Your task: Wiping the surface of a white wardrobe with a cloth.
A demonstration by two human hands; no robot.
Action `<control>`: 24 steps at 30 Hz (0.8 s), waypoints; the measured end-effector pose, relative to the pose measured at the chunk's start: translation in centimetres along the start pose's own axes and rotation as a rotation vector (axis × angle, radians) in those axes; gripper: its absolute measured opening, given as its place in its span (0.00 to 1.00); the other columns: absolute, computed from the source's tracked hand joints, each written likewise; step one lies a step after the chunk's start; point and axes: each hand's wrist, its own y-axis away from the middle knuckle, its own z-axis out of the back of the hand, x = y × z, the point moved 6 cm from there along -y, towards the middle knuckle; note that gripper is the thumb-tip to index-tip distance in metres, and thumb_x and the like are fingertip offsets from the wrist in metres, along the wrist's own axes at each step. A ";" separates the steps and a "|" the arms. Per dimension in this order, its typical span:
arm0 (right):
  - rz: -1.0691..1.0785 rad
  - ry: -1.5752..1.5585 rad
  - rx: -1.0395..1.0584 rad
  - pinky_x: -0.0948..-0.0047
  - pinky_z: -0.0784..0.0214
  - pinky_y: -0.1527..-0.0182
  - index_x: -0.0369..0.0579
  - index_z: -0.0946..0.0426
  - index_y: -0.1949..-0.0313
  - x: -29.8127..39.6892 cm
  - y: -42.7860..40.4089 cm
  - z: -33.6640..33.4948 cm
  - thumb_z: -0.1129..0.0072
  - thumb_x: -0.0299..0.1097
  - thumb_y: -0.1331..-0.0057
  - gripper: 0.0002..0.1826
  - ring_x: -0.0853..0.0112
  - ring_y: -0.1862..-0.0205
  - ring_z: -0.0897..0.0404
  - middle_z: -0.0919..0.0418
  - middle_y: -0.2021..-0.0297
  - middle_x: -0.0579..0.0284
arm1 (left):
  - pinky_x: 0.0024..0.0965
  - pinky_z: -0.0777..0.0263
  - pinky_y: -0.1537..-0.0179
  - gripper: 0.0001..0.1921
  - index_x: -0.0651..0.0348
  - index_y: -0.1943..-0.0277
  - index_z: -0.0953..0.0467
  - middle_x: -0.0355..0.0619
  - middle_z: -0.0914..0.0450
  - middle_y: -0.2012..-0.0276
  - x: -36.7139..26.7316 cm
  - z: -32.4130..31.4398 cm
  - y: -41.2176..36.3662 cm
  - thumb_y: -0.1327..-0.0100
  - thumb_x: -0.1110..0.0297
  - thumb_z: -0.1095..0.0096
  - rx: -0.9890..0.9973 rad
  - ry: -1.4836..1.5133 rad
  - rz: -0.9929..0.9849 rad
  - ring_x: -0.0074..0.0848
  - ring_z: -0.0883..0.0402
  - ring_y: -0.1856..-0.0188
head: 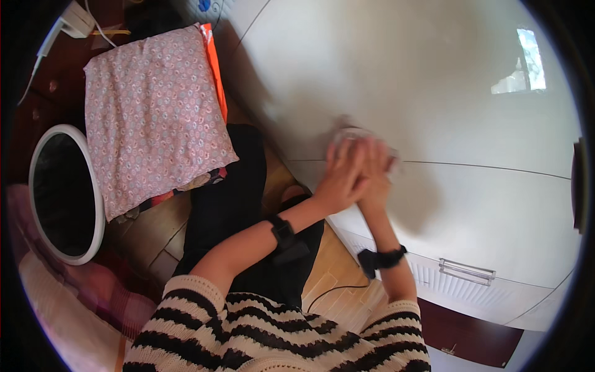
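Note:
Both of my hands lie close together, partly overlapping, on a small cloth [354,133] against the glossy white cabinet panel [465,116]. My left hand [339,183] comes in from the left and my right hand [375,179] from below. The fingers are blurred, and the cloth shows only around the fingertips, light with darker edges. How the fingers grip it is hidden; they press flat over it. Each wrist wears a black band. A thin dark seam runs across the panel behind the hands.
A pink patterned cushion [158,116] sits on folded fabric at the left, near an oval mirror [97,204] with a white frame. A metal handle [467,272] is on the white furniture at the lower right. A black cable [334,289] crosses the wooden floor.

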 end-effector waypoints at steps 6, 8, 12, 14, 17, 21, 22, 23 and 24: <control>-0.214 0.392 -0.389 0.41 0.62 0.35 0.54 0.42 0.34 -8.1 -4.6 14.6 0.59 0.46 0.33 0.28 0.51 0.31 0.51 0.47 0.32 0.55 | 0.57 0.70 0.33 0.32 0.58 0.34 0.41 0.50 0.42 0.33 -11.9 1.7 -11.0 0.38 0.49 0.52 -0.133 0.135 -0.460 0.44 0.52 0.30; -0.155 0.374 -0.521 0.41 0.62 0.36 0.56 0.42 0.34 -7.3 -8.7 17.1 0.59 0.46 0.33 0.28 0.53 0.31 0.50 0.47 0.32 0.58 | 0.56 0.70 0.32 0.31 0.56 0.36 0.38 0.49 0.41 0.34 -12.5 4.2 -14.4 0.39 0.50 0.50 -0.282 0.157 -0.490 0.43 0.51 0.30; 0.013 0.410 -0.516 0.49 0.54 0.38 0.58 0.42 0.34 -4.7 -15.7 16.3 0.55 0.46 0.38 0.32 0.59 0.32 0.46 0.45 0.32 0.68 | 0.57 0.68 0.33 0.30 0.58 0.39 0.35 0.49 0.38 0.36 -8.2 9.0 -17.6 0.42 0.53 0.48 -0.551 0.119 -0.459 0.43 0.45 0.33; 0.012 0.486 -0.385 0.56 0.57 0.34 0.54 0.41 0.35 -1.3 -18.6 12.8 0.54 0.41 0.38 0.30 0.64 0.30 0.49 0.46 0.32 0.64 | 0.55 0.70 0.33 0.30 0.62 0.35 0.41 0.53 0.42 0.34 -3.5 10.7 -16.6 0.36 0.54 0.58 -0.562 0.155 -0.330 0.46 0.51 0.30; 0.155 0.247 -0.169 0.54 0.75 0.29 0.51 0.50 0.31 3.9 -19.0 8.6 0.53 0.37 0.36 0.34 0.60 0.27 0.61 0.56 0.29 0.60 | 0.48 0.68 0.31 0.31 0.65 0.31 0.52 0.54 0.50 0.31 4.4 10.1 -12.7 0.30 0.54 0.64 -0.586 0.062 -0.117 0.46 0.55 0.29; 0.163 -0.059 -0.005 0.80 0.30 0.59 0.60 0.36 0.37 4.0 -14.2 1.2 0.52 0.34 0.41 0.29 0.79 0.35 0.39 0.42 0.33 0.71 | 0.49 0.73 0.31 0.31 0.70 0.31 0.62 0.58 0.58 0.29 6.6 5.6 -6.8 0.28 0.54 0.78 -0.481 0.046 -0.010 0.50 0.64 0.28; 0.160 0.019 0.010 0.86 0.30 0.58 0.61 0.34 0.39 3.9 -12.4 1.2 0.53 0.33 0.41 0.28 0.84 0.35 0.39 0.40 0.34 0.74 | 0.50 0.73 0.31 0.32 0.70 0.31 0.62 0.58 0.59 0.29 6.2 4.1 -5.4 0.28 0.54 0.78 -0.446 0.052 0.051 0.50 0.65 0.28; 0.141 0.042 0.020 0.86 0.30 0.58 0.61 0.34 0.39 2.8 -10.4 1.2 0.53 0.33 0.41 0.28 0.84 0.35 0.39 0.40 0.34 0.74 | 0.50 0.74 0.32 0.32 0.70 0.31 0.63 0.58 0.60 0.29 5.6 2.5 -4.3 0.29 0.53 0.78 -0.408 0.063 0.108 0.51 0.66 0.28; 0.165 0.091 -0.020 0.81 0.30 0.57 0.61 0.36 0.37 2.3 -8.7 1.5 0.53 0.33 0.41 0.29 0.81 0.34 0.41 0.42 0.33 0.71 | 0.50 0.74 0.32 0.32 0.70 0.31 0.63 0.58 0.60 0.29 4.7 1.4 -3.3 0.29 0.53 0.78 -0.397 0.071 0.101 0.51 0.66 0.28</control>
